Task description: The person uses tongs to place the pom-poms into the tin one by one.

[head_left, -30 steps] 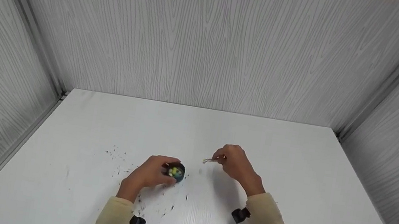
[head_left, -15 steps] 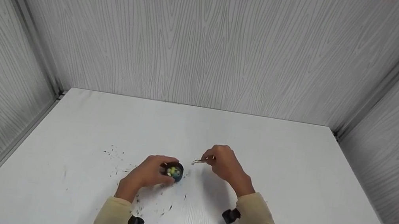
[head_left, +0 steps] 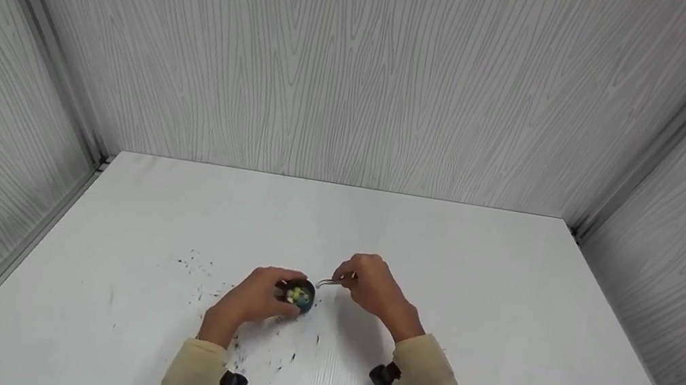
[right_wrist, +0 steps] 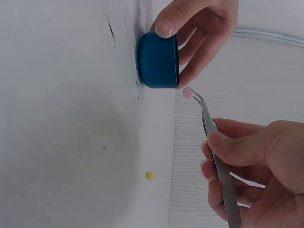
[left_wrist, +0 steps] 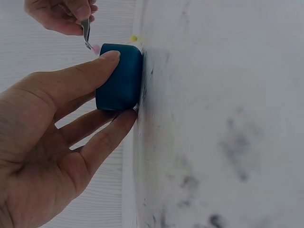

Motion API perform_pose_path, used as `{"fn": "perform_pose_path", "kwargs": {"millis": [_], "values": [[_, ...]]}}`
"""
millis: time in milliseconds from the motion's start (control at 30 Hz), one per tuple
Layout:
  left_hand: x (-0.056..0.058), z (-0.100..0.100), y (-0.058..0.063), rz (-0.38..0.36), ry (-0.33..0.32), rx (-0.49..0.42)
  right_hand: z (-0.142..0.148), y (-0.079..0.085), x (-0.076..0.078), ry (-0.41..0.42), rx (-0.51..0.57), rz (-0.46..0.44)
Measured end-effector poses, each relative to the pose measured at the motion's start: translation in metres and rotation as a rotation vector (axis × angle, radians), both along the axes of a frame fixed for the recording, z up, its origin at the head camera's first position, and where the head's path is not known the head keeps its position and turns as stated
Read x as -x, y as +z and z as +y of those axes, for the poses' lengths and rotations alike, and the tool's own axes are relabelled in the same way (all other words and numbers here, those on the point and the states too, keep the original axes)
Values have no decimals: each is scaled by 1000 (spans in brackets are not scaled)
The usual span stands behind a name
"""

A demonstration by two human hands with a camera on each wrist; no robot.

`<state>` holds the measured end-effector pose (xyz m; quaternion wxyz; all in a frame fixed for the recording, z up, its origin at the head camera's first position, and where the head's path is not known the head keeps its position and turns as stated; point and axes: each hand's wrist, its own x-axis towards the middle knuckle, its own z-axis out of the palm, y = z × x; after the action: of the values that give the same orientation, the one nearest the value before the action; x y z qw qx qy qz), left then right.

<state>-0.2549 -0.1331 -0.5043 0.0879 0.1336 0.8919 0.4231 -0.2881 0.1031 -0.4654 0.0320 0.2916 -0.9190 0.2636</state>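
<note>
My left hand (head_left: 255,297) grips a small blue cup (right_wrist: 158,61) between thumb and fingers, and the cup stands upright on the white table. Several yellow, green, white and blue balls (head_left: 299,296) show inside it in the head view. With my right hand (head_left: 374,287) I pinch a pair of bent-tipped metal tweezers (right_wrist: 220,166). A small pink ball (right_wrist: 188,93) is at the tweezer tips, just above and beside the cup's rim, on the right-hand side. In the left wrist view the cup's opening is hidden.
One yellow ball (right_wrist: 150,175) lies loose on the white table (head_left: 475,268). Dark specks and smudges (head_left: 194,263) are scattered around and left of my left hand. Grey wood-grain panels (head_left: 362,71) enclose the table at the back and sides.
My right hand has moved left and slightly nearer to me, bringing the tweezers and the ball from well right of the cup to its rim. The left hand stays around the cup.
</note>
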Motion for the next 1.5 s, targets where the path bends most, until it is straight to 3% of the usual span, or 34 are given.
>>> {"fn": "perform_pose_path", "kwargs": {"millis": [967, 1300, 1500], "values": [[1, -4, -1, 47, -64, -4, -17, -11, -2, 28, -41, 38], [0, -2, 0, 45, -42, 23, -12, -10, -1, 37, -31, 43], [-1, -1, -1, 19, -15, 24, 5, 0, -1, 6, 21, 34]]}}
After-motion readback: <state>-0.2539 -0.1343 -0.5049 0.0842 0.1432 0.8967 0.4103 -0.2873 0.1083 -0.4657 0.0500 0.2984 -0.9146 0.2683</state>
